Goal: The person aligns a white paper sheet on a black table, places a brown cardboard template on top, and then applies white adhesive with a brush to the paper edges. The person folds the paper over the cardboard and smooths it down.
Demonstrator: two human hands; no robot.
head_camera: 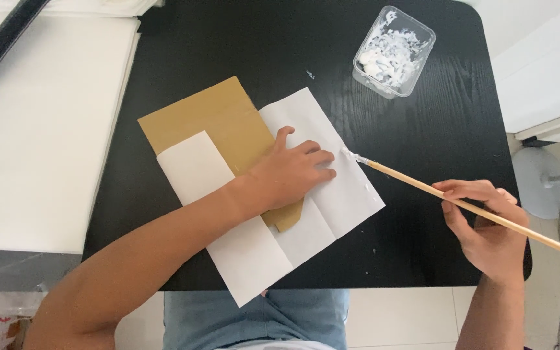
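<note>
Left hand [293,172] lies flat, grip released, pressing white paper [332,175]; right hand [487,223] at 3 o'clock, grip grasping a wooden brush [461,204], angled toward 10 o'clock.

Bright, even daylight. Soft sheen on black table [422,129] grain at upper right; white stacked sheets [46,129] nearly blown out (detail lost). Shadows faint, close under objects. Sharp focus centre; slight wide-angle bending at edges.

A black table [228,39] is shown. A stack of white sheets [40,129] lies at left; a white stool base [542,181] stands at right on the tiled floor [403,317].
</note>
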